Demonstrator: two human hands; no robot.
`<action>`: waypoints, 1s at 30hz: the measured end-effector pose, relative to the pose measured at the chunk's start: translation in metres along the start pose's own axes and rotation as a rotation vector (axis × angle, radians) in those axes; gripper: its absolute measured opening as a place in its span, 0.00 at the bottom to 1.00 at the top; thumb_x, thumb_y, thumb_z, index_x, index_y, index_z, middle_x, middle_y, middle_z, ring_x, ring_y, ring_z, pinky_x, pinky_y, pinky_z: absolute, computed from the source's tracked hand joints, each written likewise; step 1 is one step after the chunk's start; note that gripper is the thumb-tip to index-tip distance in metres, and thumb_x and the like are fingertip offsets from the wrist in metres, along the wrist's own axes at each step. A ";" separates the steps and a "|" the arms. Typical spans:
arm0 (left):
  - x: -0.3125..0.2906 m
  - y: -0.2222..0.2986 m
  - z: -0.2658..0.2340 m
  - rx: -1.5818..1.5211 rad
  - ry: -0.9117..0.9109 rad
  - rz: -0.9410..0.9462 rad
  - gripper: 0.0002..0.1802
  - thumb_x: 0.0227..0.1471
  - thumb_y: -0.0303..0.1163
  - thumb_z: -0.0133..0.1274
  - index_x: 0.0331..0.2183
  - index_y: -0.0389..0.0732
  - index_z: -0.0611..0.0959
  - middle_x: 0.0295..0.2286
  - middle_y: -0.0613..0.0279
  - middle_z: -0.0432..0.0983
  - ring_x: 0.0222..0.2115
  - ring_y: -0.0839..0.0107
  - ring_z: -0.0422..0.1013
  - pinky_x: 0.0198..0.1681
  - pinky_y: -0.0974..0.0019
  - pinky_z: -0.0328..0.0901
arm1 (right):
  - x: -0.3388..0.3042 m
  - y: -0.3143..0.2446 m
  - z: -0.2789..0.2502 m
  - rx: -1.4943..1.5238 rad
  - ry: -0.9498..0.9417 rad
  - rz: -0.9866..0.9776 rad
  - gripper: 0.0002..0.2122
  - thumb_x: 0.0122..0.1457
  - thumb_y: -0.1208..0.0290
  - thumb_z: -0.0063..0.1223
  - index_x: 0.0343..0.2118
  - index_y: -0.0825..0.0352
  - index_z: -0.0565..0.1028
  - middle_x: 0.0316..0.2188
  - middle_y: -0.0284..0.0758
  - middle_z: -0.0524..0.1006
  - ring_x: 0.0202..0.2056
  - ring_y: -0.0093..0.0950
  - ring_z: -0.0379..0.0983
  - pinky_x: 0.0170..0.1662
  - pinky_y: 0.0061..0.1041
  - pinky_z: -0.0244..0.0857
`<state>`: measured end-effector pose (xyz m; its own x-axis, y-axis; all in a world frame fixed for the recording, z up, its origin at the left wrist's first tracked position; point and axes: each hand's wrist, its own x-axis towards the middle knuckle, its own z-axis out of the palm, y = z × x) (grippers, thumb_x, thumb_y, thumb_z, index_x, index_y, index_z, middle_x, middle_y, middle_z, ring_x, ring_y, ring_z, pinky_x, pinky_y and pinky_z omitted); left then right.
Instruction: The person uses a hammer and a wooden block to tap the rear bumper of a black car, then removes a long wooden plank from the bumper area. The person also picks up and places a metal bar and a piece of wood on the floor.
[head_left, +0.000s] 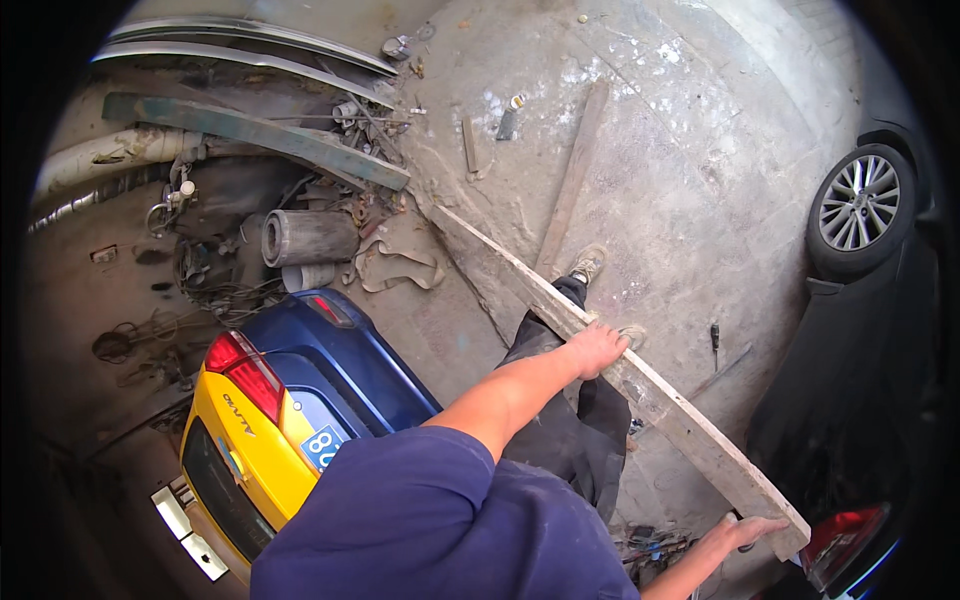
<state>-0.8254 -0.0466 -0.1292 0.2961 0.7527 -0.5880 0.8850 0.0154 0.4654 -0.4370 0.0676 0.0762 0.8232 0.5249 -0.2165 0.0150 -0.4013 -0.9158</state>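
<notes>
A long, dusty wooden plank point(690, 415) slants in front of my body, from the far left of centre down to the near right. My left hand point(597, 348) is closed over its upper edge around the middle. Close to the plank's near right end, my right hand point(752, 531) grips it from the near side, with the thumb along the edge. My legs and shoes are partly hidden behind the board. Another narrow plank point(575, 175) lies flat on the concrete floor beyond my feet.
A blue and yellow car point(350, 350) is at my left; a black car point(850, 370) with a silver wheel point(860, 205) stands right. Far left are a greenish beam point(260, 135), a metal cylinder point(310, 237) and scrap. A screwdriver-like tool point(715, 340) lies on the floor.
</notes>
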 end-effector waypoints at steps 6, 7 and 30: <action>-0.006 -0.015 -0.005 -0.019 0.033 0.072 0.41 0.39 0.34 0.71 0.55 0.37 0.73 0.47 0.51 0.76 0.52 0.51 0.72 0.57 0.49 0.66 | -0.008 -0.010 0.007 -0.003 0.034 0.028 0.43 0.69 0.34 0.43 0.75 0.66 0.52 0.72 0.43 0.60 0.67 0.41 0.64 0.71 0.43 0.58; -0.006 -0.016 -0.005 -0.023 0.050 0.082 0.41 0.39 0.34 0.71 0.55 0.37 0.73 0.47 0.51 0.76 0.52 0.52 0.72 0.57 0.49 0.66 | -0.009 -0.011 0.007 -0.010 0.037 0.038 0.44 0.69 0.34 0.43 0.75 0.66 0.52 0.72 0.43 0.60 0.67 0.41 0.64 0.71 0.42 0.58; -0.005 -0.056 -0.043 0.003 -0.013 0.083 0.43 0.37 0.34 0.72 0.55 0.37 0.72 0.48 0.51 0.75 0.52 0.52 0.72 0.58 0.51 0.65 | -0.032 -0.007 0.021 -0.153 0.021 -0.003 0.44 0.69 0.34 0.44 0.75 0.65 0.49 0.72 0.43 0.58 0.67 0.41 0.63 0.71 0.42 0.58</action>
<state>-0.8916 -0.0228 -0.1241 0.3728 0.7429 -0.5560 0.8582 -0.0482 0.5110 -0.4755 0.0688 0.0826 0.8347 0.5112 -0.2048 0.1027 -0.5099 -0.8541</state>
